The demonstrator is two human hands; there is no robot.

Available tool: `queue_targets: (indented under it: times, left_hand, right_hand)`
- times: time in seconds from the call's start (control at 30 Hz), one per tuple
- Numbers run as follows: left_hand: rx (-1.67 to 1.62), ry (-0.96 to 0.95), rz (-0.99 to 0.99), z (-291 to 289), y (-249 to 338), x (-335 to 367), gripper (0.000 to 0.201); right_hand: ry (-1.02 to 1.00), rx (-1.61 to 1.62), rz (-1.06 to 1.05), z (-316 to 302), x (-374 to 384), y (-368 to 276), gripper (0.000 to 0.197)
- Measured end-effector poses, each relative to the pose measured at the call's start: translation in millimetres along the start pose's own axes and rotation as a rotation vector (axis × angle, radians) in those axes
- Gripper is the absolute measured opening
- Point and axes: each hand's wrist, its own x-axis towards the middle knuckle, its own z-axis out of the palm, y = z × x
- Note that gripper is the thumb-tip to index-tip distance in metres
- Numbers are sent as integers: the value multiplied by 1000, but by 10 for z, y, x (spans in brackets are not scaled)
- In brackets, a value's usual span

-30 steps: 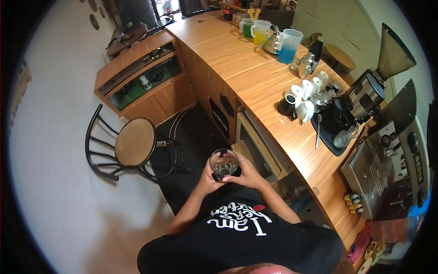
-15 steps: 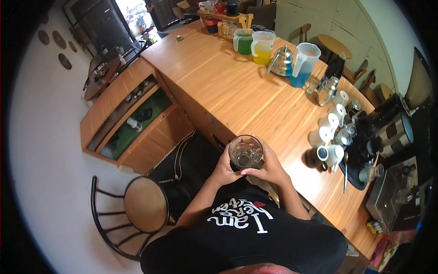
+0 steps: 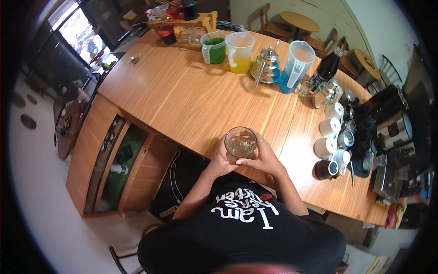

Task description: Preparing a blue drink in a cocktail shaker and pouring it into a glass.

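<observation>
Holding 1 clear glass (image 3: 240, 150) with 2 bare hands, 1 per side. Left hand (image 3: 220, 161) wraps its left wall, right hand (image 3: 266, 160) its right wall; both clamped on it and close together at the near side, right thumb across the near wall. Glass is roughly upright, mouth up, in front of the torso at the near edge of the wooden counter (image 3: 182, 105). Can't tell if its base touches the wood.

Far side of counter, left to right: 1 wooden rack (image 3: 200, 22), 1 jug with green liquid (image 3: 215, 49), 1 jug with yellow liquid (image 3: 240, 52), 1 metal kettle (image 3: 269, 64), 1 jug with blue liquid (image 3: 296, 66). So 3 jugs; kettle sits between yellow and blue.

Right of those: 1 dark bottle (image 3: 326, 67), 1 small glass (image 3: 305, 89), 1 metal vessel (image 3: 323, 97), all near each other.

Right side: white cups (image 3: 325, 148), at least 4, grouped far to near, plus 1 dark cup (image 3: 324, 170) at the near end. 1 spoon (image 3: 352, 176) right of it. Metal pieces beside the cups overlap too much to count.

Beyond counter, far right: 2 round wooden tables (image 3: 299, 21). Left: 1 wooden cabinet (image 3: 89, 157).
</observation>
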Motion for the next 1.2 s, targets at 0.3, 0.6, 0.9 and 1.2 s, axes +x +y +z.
queue_targets:
  times: [0.3, 0.6, 0.9, 1.2]
  left_hand:
    - [-77, -222, -47, -626, -358, 525, 99]
    - [119, -203, 86, -905, -475, 931, 97]
    - [91, -147, 56, -930, -570, 994, 100]
    - [69, -158, 24, -861, -431, 1020, 100]
  right_hand:
    - [202, -33, 43, 401, 455, 43, 105]
    - [390, -11, 107, 634, 823, 55, 100]
    - [620, 10, 147, 885, 942, 166, 91]
    - [552, -131, 44, 598, 684, 390, 64]
